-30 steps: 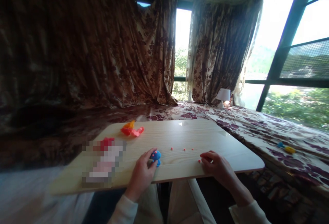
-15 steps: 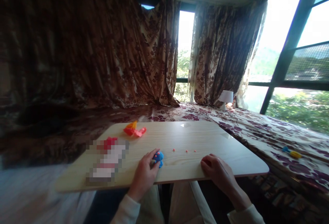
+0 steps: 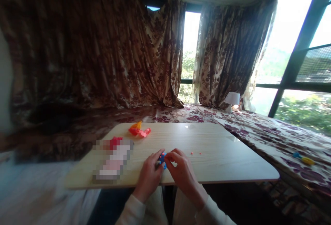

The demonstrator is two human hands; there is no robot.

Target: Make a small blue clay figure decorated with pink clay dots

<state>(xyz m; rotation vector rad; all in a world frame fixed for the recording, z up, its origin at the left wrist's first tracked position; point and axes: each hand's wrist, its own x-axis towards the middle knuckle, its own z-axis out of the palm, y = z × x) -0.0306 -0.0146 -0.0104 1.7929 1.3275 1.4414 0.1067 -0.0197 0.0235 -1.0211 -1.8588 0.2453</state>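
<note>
My left hand is closed round a small blue clay figure near the table's front edge. Pink dots show on the figure, which is partly covered by my fingers. My right hand meets it from the right, thumb and fingers pinched together against the figure's side. Whatever lies between those fingertips is hidden. Two tiny pink clay bits lie on the light wooden table, right of my right hand.
Crumpled red and orange wrappers lie at the table's back left. Nearer stands a blurred-out item with a dark pink piece beside it. A blue and yellow thing and a white lamp are on the patterned bedding.
My right hand has moved left from the table's right part to the blue figure, its fingers now pinched. One of three pink bits no longer shows. The view has shifted slightly.
</note>
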